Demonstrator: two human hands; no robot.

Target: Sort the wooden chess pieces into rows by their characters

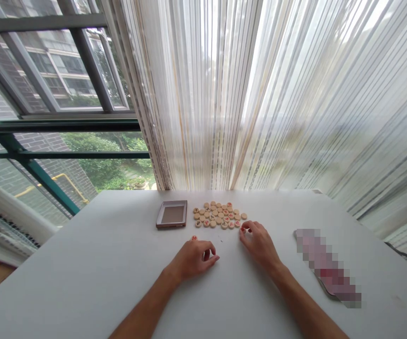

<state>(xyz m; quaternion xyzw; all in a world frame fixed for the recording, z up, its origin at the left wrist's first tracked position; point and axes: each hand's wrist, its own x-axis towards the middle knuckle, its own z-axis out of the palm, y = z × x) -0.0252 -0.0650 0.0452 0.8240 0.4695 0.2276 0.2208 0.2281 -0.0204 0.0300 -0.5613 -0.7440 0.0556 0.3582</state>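
Note:
Round wooden Chinese chess pieces (218, 220) lie in a loose cluster at the middle of the table, several showing red or black characters and others plain. My right hand (259, 242) is at the cluster's near right corner, thumb and fingertips closed around a chess piece (243, 230) with red on it. Lower and to the left, my left hand (196, 260) hovers over or rests on the tabletop; its fingers are curled, with thumb and forefinger apart and nothing visible between them. Just beyond its knuckles sits a single chess piece (194, 238) bearing a red character, partly hidden by the hand.
An open shallow box (158, 225) stands left of the cluster on the white table (93, 273). At the right lies a flat, elongated object (327, 270), blurred out by pixels. Behind the table's far edge hang striped string curtains (203, 117), beside a window at left.

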